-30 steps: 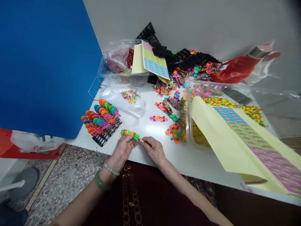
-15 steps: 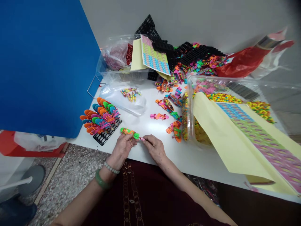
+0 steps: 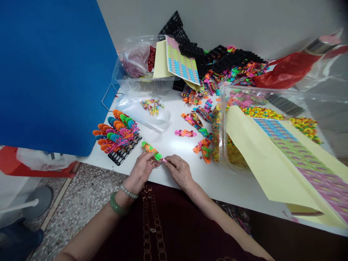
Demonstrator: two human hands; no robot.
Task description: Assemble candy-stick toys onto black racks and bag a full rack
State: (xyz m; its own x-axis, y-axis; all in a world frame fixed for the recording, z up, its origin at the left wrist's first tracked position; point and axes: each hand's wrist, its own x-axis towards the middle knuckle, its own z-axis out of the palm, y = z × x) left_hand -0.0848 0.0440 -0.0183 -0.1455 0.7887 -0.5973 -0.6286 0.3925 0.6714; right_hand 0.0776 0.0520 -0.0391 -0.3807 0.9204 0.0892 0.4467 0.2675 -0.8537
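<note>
From here I see the white worktop with the black plastic rack of bright toy sandals near its front edge. Just right of the rack, my left grip is closed around a green-and-orange toy sandal. My right grip pinches a tiny pink piece against the sandal's tip. Open worktop runs further right of the rack.
</note>
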